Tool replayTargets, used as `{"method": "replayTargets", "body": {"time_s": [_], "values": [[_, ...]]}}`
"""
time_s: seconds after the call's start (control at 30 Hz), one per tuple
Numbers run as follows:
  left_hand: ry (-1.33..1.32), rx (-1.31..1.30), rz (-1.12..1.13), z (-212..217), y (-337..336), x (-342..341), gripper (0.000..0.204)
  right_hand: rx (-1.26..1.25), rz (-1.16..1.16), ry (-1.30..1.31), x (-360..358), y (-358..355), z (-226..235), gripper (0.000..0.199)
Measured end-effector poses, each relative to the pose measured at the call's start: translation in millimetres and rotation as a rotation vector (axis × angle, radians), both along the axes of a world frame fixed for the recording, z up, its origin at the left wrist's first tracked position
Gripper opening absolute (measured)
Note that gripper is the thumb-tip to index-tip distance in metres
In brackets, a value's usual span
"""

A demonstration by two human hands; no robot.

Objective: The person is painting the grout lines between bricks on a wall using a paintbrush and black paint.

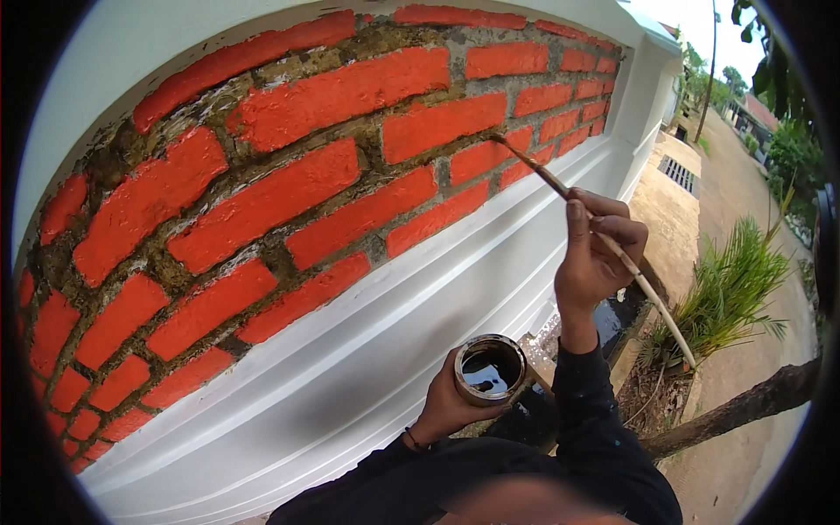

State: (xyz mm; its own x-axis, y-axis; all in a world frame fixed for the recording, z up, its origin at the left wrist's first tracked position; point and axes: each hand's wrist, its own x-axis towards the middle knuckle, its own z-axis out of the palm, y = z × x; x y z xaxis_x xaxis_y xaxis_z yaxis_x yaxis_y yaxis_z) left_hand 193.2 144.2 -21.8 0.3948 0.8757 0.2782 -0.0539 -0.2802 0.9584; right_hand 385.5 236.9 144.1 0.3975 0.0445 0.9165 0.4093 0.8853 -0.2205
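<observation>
My right hand (595, 249) pinches a long thin paintbrush (626, 262) by its pale handle. The dark tip meets the wall at a mortar joint, just under the right end of an orange-red brick (444, 128). Lower down, my left hand (448, 404) wraps around a small round can (491, 368) with dark, glossy liquid inside and smears on its rim. Mortar around the left and middle bricks (262, 206) looks dark brown and wet. Toward the right, the joints (525, 81) are lighter grey.
White moulded ledges (350, 350) run below the brick panel, and a white pillar (643, 96) bounds it on the right. A spiky green plant (739, 271) and a tree branch (744, 407) stand at my right. Beyond lie a drain grate (677, 174) and a dirt road (735, 188).
</observation>
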Motion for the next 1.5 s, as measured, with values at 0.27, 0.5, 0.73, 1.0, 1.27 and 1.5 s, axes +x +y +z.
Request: {"method": "replayTargets", "body": {"time_s": [0.27,0.5,0.73,1.0,1.27,1.5], "values": [[0.012,-0.002,0.025,-2.4,-1.7,-4.1,0.105,0.047,0.039,0.068,4.2,-8.0,4.9,0.033],[0.017,-0.001,0.01,-1.2,-2.7,-6.9,0.108,0.037,0.134,-0.061,-23.0,-9.8,-1.2,0.037],[0.004,0.002,0.012,-3.3,-4.2,-10.1,0.106,-0.014,-0.003,0.054,-8.8,-10.4,5.6,0.031],[0.007,-0.014,0.012,-5.9,-6.9,-12.6,0.104,0.084,0.064,-0.005,-18.2,-19.9,3.1,0.031],[-0.008,0.022,0.015,-8.7,-7.8,-15.2,0.104,0.058,0.101,-0.152,-42.9,-25.6,-1.1,0.036],[0.037,-0.012,0.002,-1.4,-12.1,-18.5,0.103,0.013,0.043,-0.281,-42.5,-37.9,-6.8,0.033]]}}
